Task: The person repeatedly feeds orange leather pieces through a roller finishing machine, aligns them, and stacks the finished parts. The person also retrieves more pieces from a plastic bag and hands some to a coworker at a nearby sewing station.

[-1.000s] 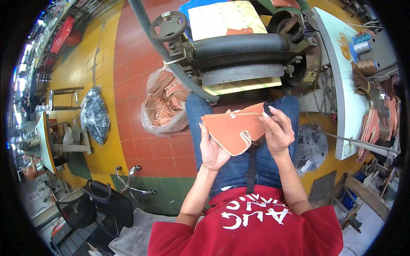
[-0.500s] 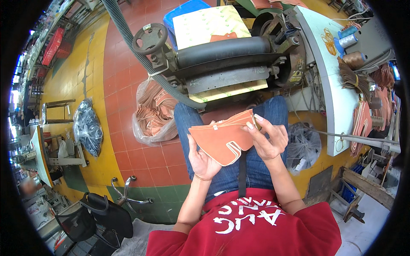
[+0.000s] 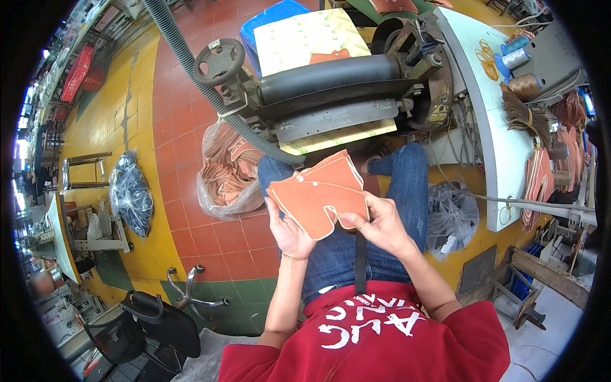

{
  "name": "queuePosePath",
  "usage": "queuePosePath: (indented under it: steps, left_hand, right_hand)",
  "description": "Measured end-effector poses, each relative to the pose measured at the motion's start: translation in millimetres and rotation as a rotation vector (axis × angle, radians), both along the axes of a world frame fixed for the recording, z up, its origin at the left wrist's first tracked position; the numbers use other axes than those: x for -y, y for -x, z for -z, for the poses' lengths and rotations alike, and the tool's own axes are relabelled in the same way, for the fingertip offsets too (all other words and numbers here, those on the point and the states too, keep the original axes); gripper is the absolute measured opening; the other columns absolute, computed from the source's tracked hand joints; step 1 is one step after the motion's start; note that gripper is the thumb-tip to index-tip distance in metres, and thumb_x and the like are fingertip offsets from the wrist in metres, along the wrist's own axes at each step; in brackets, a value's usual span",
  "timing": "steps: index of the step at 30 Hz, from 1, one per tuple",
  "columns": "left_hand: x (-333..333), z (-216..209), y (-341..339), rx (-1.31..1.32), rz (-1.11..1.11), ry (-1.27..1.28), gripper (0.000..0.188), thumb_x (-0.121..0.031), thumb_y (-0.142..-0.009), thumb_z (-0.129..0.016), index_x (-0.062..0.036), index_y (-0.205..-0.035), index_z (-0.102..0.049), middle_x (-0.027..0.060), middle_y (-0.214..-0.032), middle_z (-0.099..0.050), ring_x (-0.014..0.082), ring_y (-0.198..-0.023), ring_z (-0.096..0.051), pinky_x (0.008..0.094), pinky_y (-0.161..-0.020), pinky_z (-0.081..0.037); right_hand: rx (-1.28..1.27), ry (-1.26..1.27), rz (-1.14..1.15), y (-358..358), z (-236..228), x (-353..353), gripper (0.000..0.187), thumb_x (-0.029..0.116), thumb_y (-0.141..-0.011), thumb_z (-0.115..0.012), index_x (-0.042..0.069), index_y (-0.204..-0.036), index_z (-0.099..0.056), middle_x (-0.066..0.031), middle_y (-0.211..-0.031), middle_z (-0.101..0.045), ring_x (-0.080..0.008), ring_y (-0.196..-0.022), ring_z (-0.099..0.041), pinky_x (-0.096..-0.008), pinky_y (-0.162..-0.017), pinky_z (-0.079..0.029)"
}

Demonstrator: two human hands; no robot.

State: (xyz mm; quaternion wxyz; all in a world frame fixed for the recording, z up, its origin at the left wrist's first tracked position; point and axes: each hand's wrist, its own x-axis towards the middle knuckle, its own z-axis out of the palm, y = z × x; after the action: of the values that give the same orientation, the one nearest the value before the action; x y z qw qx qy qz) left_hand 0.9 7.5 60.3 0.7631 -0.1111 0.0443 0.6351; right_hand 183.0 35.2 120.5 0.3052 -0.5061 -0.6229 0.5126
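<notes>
Over my lap I hold a small stack of flat orange cut pieces (image 3: 305, 202) with pale edges, a curved side and a notch; they look like shoe-upper parts. My left hand (image 3: 290, 235) is closed round the stack's left and lower edge, its thumb at the side. With my right hand (image 3: 385, 228) I pinch the right corner, thumb on top beside the notch and the other fingers behind, partly hidden. The top piece lies skewed against the ones beneath, which fan out at the far side.
Ahead stands a roller machine (image 3: 331, 77) with a handwheel (image 3: 218, 62) and a grey hose (image 3: 191, 57). A clear bag of orange pieces (image 3: 230, 167) sits left of my knees. A white table (image 3: 493, 121) with thread spools is on the right; an office chair (image 3: 159, 328) is behind left.
My right hand has moved down and left, from loose fingers at the far corner to a pinch by the notch. The top piece has turned against the others, which now fan out.
</notes>
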Motion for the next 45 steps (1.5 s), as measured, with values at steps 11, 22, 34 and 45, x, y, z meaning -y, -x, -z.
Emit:
queuePosePath:
  steps: [11, 22, 34, 45]
  left_hand:
    - [2.0, 16.5, 43.1, -0.209, -0.195, 0.087, 0.064, -0.053, -0.095, -0.038, -0.0054, -0.138, -0.038, 0.0082, -0.141, -0.042, 0.0243, -0.132, -0.035, 0.0458, -0.111, -0.024]
    - [3.3, 12.5, 33.7, -0.190, -0.091, 0.148, 0.070, -0.058, -0.093, -0.037, -0.0039, -0.137, -0.039, 0.0093, -0.142, -0.041, 0.0257, -0.133, -0.034, 0.0475, -0.112, -0.024]
    - [-4.8, -12.9, -3.6, -0.089, 0.025, 0.027, 0.076, -0.062, -0.092, -0.034, -0.0032, -0.140, -0.032, 0.0118, -0.144, -0.034, 0.0271, -0.135, -0.030, 0.0466, -0.112, -0.022]
    - [2.3, -9.1, -6.1, -0.060, -0.026, 0.057, 0.076, -0.062, -0.092, -0.034, -0.0048, -0.140, -0.033, 0.0096, -0.144, -0.036, 0.0247, -0.133, -0.033, 0.0450, -0.111, -0.025]
  right_hand:
    - [-0.190, 0.461, 0.298, -35.9, 94.1, -122.8, 0.027, 0.028, -0.097, -0.051, 0.007, -0.114, -0.053, 0.0047, -0.065, -0.048, -0.0030, -0.046, -0.039, -0.0187, -0.039, -0.027]
    - [-0.154, 0.088, 0.604, 5.6, 94.6, -78.2, 0.074, 0.024, -0.086, -0.067, -0.002, -0.142, -0.027, -0.0190, -0.122, -0.050, -0.0183, -0.098, -0.057, -0.0294, -0.080, -0.051]
    - [0.222, -0.495, 0.372, 13.4, 31.7, -19.2, 0.035, 0.018, -0.078, -0.074, 0.005, -0.109, -0.066, -0.0089, -0.093, -0.059, -0.0183, -0.078, -0.056, -0.0294, -0.067, -0.047]
    - [-0.025, -0.301, 0.132, 14.0, 3.1, -0.1, 0.026, 0.011, -0.078, -0.074, 0.001, -0.098, -0.062, -0.0100, -0.081, -0.065, -0.0176, -0.067, -0.062, -0.0288, -0.057, -0.049]
